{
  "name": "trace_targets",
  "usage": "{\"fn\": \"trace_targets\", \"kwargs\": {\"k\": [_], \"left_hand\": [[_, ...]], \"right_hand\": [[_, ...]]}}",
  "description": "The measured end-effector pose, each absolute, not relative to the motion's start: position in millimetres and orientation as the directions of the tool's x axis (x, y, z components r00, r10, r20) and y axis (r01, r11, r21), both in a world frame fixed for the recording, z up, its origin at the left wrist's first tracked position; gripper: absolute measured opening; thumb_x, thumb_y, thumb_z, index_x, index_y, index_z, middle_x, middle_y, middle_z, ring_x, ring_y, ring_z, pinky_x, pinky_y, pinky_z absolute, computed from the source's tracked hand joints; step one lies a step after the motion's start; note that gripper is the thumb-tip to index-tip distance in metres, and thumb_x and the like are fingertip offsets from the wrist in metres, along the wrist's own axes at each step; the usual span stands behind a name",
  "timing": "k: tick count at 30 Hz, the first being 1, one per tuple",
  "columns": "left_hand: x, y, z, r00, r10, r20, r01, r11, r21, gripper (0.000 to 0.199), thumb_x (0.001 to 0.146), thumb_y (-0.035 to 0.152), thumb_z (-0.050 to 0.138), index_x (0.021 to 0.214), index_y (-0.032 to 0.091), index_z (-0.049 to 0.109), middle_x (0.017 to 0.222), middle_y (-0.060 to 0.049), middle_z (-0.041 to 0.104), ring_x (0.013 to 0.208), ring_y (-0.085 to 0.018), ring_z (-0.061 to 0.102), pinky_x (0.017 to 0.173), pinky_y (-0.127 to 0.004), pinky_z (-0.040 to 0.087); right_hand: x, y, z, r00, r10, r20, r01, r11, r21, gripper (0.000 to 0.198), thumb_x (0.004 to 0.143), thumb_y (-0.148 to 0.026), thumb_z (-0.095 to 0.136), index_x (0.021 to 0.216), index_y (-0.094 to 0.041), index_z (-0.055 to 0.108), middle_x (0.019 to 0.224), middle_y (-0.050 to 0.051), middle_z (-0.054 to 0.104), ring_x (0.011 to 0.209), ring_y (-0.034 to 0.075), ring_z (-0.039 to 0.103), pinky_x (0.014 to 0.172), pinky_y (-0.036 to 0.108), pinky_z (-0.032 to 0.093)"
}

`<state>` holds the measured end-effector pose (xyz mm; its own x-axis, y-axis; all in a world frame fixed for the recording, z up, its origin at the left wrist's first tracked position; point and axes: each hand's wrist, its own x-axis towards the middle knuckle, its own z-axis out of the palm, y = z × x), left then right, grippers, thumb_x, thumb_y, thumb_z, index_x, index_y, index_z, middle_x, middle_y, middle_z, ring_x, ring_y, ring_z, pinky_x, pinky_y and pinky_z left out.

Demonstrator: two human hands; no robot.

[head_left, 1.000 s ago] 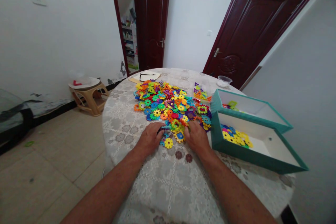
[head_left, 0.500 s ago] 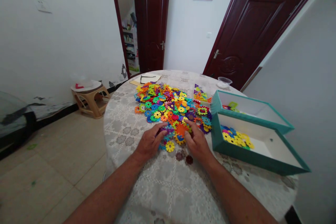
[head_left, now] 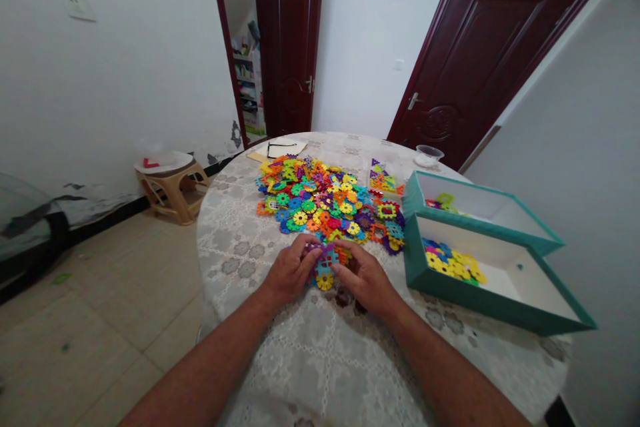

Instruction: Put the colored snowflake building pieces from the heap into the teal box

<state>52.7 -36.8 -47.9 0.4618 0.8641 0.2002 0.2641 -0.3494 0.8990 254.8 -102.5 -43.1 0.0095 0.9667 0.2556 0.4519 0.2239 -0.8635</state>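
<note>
In the head view my left hand (head_left: 290, 272) has its thumb and fingers closed on a purple toothed plastic piece (head_left: 314, 250). Beside it, a light-blue toothed square (head_left: 328, 260) shows between my two hands. My right hand (head_left: 369, 283) is curled, thumb and forefinger around an orange toothed square (head_left: 344, 255) seen nearly edge-on and partly hidden by the fingers. Just below the hands lies a yellow flower-shaped disc (head_left: 325, 281). Beyond them spreads a large heap of colourful interlocking pieces (head_left: 320, 197).
Right of the heap stand a green box (head_left: 480, 307) holding yellow and blue discs and a second box (head_left: 500, 203) behind it. A clear tray of pieces (head_left: 384, 180), a plastic bowl (head_left: 429, 155) and glasses (head_left: 281, 147) on paper lie farther back. A stool (head_left: 175, 190) stands left.
My right hand has moved left and slightly down, bringing the orange square close to the pieces by my left hand and turning it from flat-on to nearly edge-on.
</note>
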Motion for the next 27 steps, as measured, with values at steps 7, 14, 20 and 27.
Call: {"fn": "trace_targets", "kwargs": {"k": [7,14,20,27], "left_hand": [[54,-36,-48,0.426,0.896,0.125,0.157,-0.209,0.965,0.035,0.104,0.055,0.044,0.116,0.024,0.055,0.074,0.003,0.071,0.053,-0.016,0.064,0.051,-0.026,0.048],[45,-29,-44,0.224,0.95,0.219,0.302,-0.282,0.911,0.037,0.101,0.052,0.05,0.124,0.024,0.057,0.085,0.0,0.076,0.06,-0.015,0.066,0.062,-0.028,0.054],[39,-21,-57,0.246,0.923,0.296,0.375,-0.373,0.849,0.051,0.102,0.045,0.046,0.149,0.026,0.045,0.115,-0.007,0.079,0.091,-0.022,0.075,0.082,-0.036,0.06],[38,-19,-55,0.253,0.924,0.287,0.45,-0.375,0.811,0.035,0.1,0.049,0.05,0.118,0.025,0.068,0.106,-0.006,0.08,0.094,-0.025,0.075,0.081,-0.035,0.058]], "right_hand": [[262,-99,-48,0.079,0.981,0.179,0.402,0.133,-0.906,0.041,0.093,-0.034,0.062,0.132,-0.023,0.065,0.091,0.001,0.072,0.072,0.018,0.064,0.067,0.028,0.052],[275,-106,-24,0.183,0.94,0.288,0.521,0.156,-0.839,0.056,0.091,-0.028,0.06,0.146,-0.024,0.055,0.103,0.002,0.07,0.084,0.018,0.064,0.079,0.029,0.051],[304,-112,24,0.233,0.919,0.317,0.67,0.085,-0.738,0.046,0.095,-0.036,0.06,0.139,-0.023,0.061,0.081,-0.002,0.064,0.066,0.016,0.055,0.064,0.027,0.044],[404,-85,68,0.48,0.663,0.575,0.86,-0.226,-0.457,0.052,0.093,-0.036,0.055,0.141,-0.016,0.062,0.119,0.017,0.074,0.096,0.031,0.069,0.09,0.042,0.051]]}}
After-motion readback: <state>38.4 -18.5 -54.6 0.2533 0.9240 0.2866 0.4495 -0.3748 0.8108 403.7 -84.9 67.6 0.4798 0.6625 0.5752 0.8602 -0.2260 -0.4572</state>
